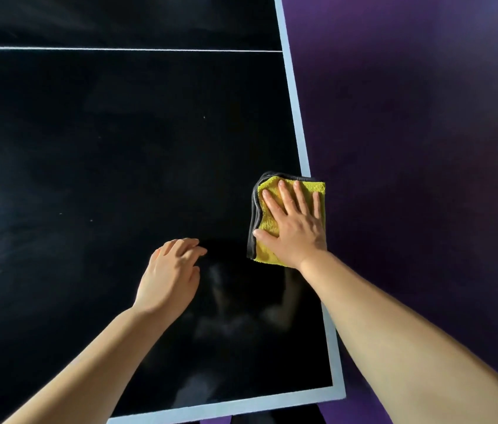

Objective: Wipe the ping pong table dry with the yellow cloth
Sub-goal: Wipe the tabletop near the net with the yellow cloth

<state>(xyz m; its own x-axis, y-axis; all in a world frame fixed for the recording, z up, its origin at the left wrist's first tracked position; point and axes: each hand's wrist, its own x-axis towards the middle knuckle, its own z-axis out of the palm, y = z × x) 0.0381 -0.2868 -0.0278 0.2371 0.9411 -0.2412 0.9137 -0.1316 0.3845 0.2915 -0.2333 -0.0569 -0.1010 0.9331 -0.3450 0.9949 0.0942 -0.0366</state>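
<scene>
Right hand [293, 221] lies flat on the yellow cloth [267, 250], fingers straight and spread, palm pressing down, nothing curled round it. The cloth is folded into a pad with a grey backing. It sits on the desk [119, 148] at about 3 o'clock, over the pale edge stripe [298, 133], with its right side hanging just past the desk edge above the purple floor [425, 117]. Left hand [169, 276] is near 6 o'clock, fingers loosely bent and holding nothing. Its fingertips are at or just above the surface; contact cannot be told.

Step in hand: wiping the right-side strip.

To do it well:
- Keep the palm flat and pressure even so the whole pad touches.
- Draw the pad in long overlapping passes from 3 o'clock toward 9 o'clock, not short dabs.
- Pull the overhang back on, or the outer part wipes air.
- Refold to a dry face once the pad soaks.

Hazy streaks show at 9 o'clock; whether they are wet or glare is unclear. The area beyond the white centre line [119, 49] at 12 o'clock likely needs passes too. Bracing with the left hand helps on long reaches.
</scene>
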